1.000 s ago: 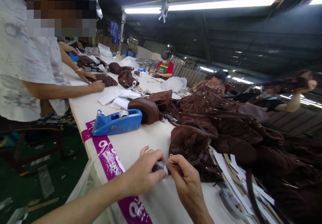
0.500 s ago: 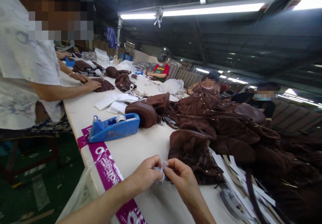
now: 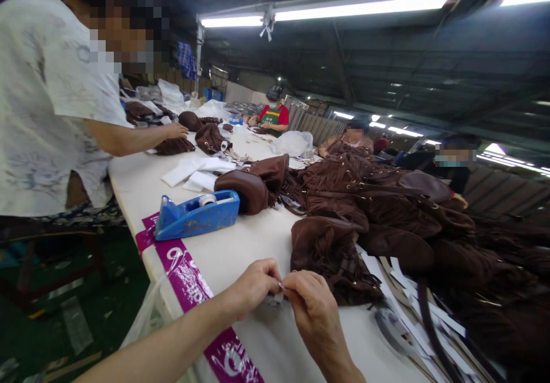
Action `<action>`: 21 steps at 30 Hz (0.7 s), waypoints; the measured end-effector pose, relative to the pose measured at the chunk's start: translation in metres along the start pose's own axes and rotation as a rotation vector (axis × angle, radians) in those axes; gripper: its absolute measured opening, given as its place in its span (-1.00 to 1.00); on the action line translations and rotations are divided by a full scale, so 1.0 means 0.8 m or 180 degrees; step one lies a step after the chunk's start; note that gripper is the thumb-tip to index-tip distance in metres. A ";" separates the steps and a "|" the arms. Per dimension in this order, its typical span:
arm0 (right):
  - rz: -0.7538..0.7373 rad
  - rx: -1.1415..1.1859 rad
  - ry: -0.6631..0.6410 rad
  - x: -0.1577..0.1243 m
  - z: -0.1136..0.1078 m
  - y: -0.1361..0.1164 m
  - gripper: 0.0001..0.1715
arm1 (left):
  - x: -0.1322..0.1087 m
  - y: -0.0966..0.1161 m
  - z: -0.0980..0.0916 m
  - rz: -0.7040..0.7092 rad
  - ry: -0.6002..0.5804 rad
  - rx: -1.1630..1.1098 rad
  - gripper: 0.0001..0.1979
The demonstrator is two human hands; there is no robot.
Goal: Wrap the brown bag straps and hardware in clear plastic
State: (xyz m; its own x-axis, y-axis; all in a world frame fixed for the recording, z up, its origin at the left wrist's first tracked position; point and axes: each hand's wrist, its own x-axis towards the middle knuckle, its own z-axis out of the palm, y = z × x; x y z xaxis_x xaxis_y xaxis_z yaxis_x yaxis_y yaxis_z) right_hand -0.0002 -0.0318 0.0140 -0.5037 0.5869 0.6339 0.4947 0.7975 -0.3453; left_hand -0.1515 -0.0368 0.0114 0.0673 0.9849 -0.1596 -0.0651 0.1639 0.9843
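Observation:
Close together above the table, my left hand (image 3: 258,282) and my right hand (image 3: 313,300) pinch a small piece of whitish, translucent film (image 3: 275,299). Both sets of fingertips meet at it, and most of it is hidden by them; I cannot tell exactly what it is. Just beyond my right hand lies a dark brown fringed bag (image 3: 322,251) with gold eyelets. A blue tape dispenser (image 3: 197,215) with a roll in it stands farther off to the left, partly on a purple printed strip (image 3: 184,274) along the table edge.
A large heap of brown bags (image 3: 387,211) covers the table's right side. Paper strips (image 3: 412,303) and a tape roll (image 3: 393,330) lie near my right forearm. White sheets (image 3: 197,171) lie behind the dispenser. A co-worker in a white shirt (image 3: 55,96) leans over the left edge; others sit beyond.
My fingertips have closed tighter around the film, and less of it shows. My right hand has turned slightly. The co-worker at left has shifted, with an arm reaching over the brown piece.

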 end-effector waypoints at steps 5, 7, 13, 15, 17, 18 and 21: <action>-0.0430 -0.0257 -0.0129 -0.003 -0.005 -0.008 -0.73 | 0.000 -0.007 -0.007 -0.0041 -0.0155 -0.0068 -0.86; -0.0543 -0.0277 -0.0125 -0.006 -0.007 -0.011 -0.71 | 0.000 -0.009 -0.010 -0.0082 -0.0269 -0.0106 -0.83; -0.0762 -0.0467 -0.0190 -0.017 -0.005 -0.017 -0.66 | 0.003 0.001 -0.018 -0.0184 -0.0529 -0.0048 -0.79; -0.0820 -0.0662 -0.0093 -0.022 -0.003 -0.016 -0.68 | 0.001 0.008 -0.024 -0.0166 -0.0700 0.0023 -0.80; -0.0868 -0.0880 0.0026 -0.025 -0.002 -0.015 -0.71 | -0.006 0.015 -0.031 -0.0044 -0.0959 0.0259 -0.79; -0.0874 -0.0997 0.0029 -0.026 -0.004 -0.015 -0.74 | -0.009 0.018 -0.034 0.0023 -0.1106 0.0453 -0.77; -0.0957 -0.1441 -0.0328 -0.024 -0.015 -0.014 -0.79 | -0.001 0.027 -0.027 0.0111 -0.1449 0.1149 -0.68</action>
State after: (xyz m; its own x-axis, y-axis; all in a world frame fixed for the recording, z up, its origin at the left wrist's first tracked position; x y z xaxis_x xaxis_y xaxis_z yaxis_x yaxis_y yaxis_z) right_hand 0.0122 -0.0540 0.0140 -0.7252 0.3713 0.5799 0.5621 0.8057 0.1870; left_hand -0.1746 -0.0329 0.0315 0.4978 0.8530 -0.1568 0.2632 0.0237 0.9645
